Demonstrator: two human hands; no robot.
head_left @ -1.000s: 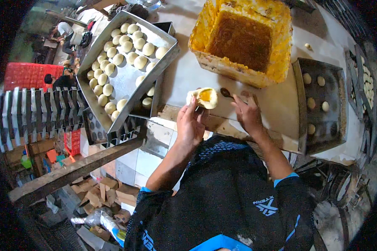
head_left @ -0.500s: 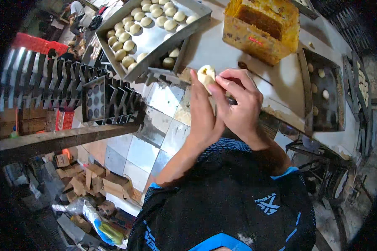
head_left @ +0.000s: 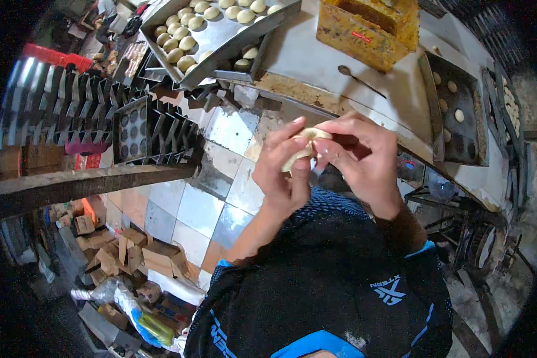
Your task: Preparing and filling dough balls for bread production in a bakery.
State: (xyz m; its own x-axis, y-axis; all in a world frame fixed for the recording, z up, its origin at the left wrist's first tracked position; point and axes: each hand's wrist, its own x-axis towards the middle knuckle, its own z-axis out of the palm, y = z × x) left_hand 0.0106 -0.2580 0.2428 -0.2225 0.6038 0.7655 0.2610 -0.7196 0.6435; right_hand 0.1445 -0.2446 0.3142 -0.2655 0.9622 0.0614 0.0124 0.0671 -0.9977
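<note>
A small piece of pale dough (head_left: pixel 298 156) is held in front of my body, over the floor just short of the table edge. My left hand (head_left: pixel 282 170) cups it from the left with curled fingers. From the right, my right hand (head_left: pixel 364 158) pinches its upper rim between thumb and fingertips. The dough looks folded around a hollow; what lies inside is hidden by my fingers. Beyond my hands, a spoon (head_left: pixel 362 80) lies on the white table (head_left: pixel 304 51). Round dough balls (head_left: pixel 195 22) fill a metal tray (head_left: pixel 268 27) at the far left of the table.
A yellow stained container (head_left: pixel 364 42) stands at the table's back. To the right is a dark tray (head_left: pixel 468 119) with several dough balls. Stacked metal pans (head_left: pixel 65 113) and a wooden beam (head_left: pixel 95 185) are on the left, cardboard boxes (head_left: pixel 161 256) below them.
Both hands have come lower and nearer my body with the dough. My left fingers, straight and flat before, now curl around it. The view has shifted slightly.
</note>
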